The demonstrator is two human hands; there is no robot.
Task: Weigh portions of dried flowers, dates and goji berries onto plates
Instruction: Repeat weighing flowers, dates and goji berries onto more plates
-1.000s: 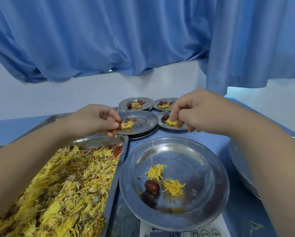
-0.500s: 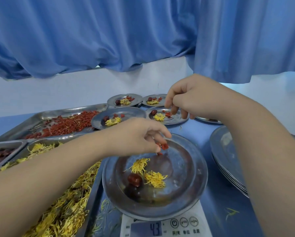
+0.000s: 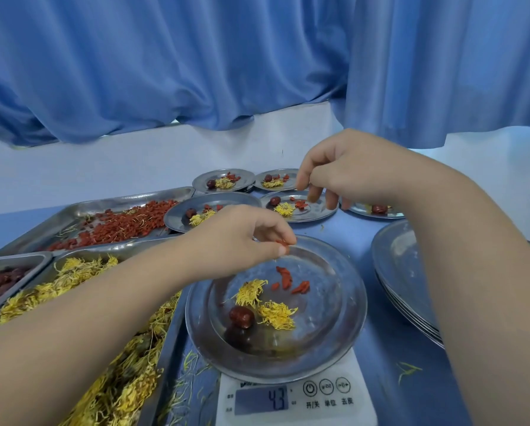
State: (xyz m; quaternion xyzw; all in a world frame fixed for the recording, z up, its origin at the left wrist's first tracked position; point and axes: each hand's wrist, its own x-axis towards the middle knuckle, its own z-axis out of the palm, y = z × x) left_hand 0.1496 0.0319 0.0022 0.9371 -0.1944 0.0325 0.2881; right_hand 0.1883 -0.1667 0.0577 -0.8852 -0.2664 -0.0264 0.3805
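On the blue counter (image 3: 377, 348), round steel plate (image 3: 343, 327) atop white digital scale (image 3: 294, 398), left hand (image 3: 236, 241) grip pinched on red goji berries (image 3: 283, 243), right hand (image 3: 346, 170) grip curled at 12 o'clock, contents unclear, steel tray of yellow dried flowers (image 3: 82, 281) at 9 o'clock.

scale (image 3: 294, 398) base cut by bottom edge; date tray (image 3: 8, 279) cropped at left; right hand (image 3: 346, 170) hides far plate (image 3: 371, 210) partly.

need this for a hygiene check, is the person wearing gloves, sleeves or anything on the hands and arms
No. The left hand and right hand are both bare, with no gloves. Both forearms are uncovered as far as the frame shows, with no sleeve edge in view. No ring, watch, bracelet or bandage shows on either hand or wrist. The visible fingernails look short and unpainted.
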